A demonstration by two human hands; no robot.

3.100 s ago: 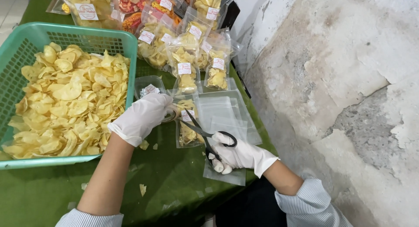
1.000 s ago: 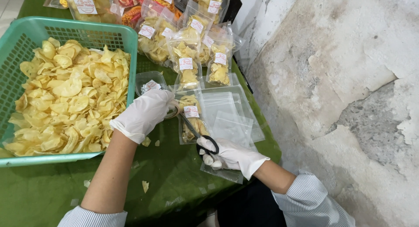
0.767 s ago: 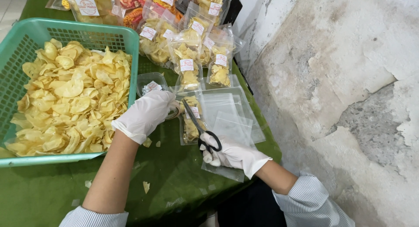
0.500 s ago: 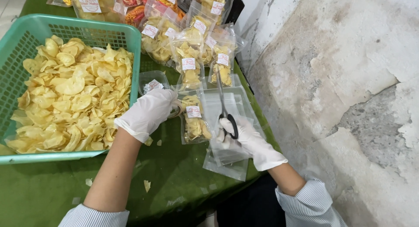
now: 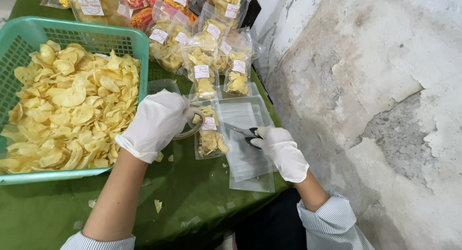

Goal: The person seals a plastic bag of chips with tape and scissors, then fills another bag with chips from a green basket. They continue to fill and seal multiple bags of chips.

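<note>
Chip bag (image 5: 210, 137) steadied on the table (image 5: 192, 192), scissors (image 5: 245, 133) set down flat.
Left hand (image 5: 156, 122) grips a tape roll (image 5: 190, 127); right hand (image 5: 281, 151) clasps the scissors; sealing seems in hand.

Two gloved hands are in view, the left hand (image 5: 156, 122) and the right hand (image 5: 281, 149). One green basket (image 5: 96, 36) stands on the worktop (image 5: 192, 197), heaped with yellow chips (image 5: 67, 101), too many to count. One pair of scissors (image 5: 245, 133) lies just right of the basket, under the right hand. One filled bag (image 5: 211, 134) with a label lies between the hands. Beyond the basket's far right corner stands a cluster of filled, labelled bags (image 5: 202, 57), at least eight; the exact number is hidden by overlap. One stack of empty clear bags (image 5: 245, 158) lies right of the basket, its count unclear. A few chip crumbs (image 5: 158, 205) lie scattered below the basket.
</note>
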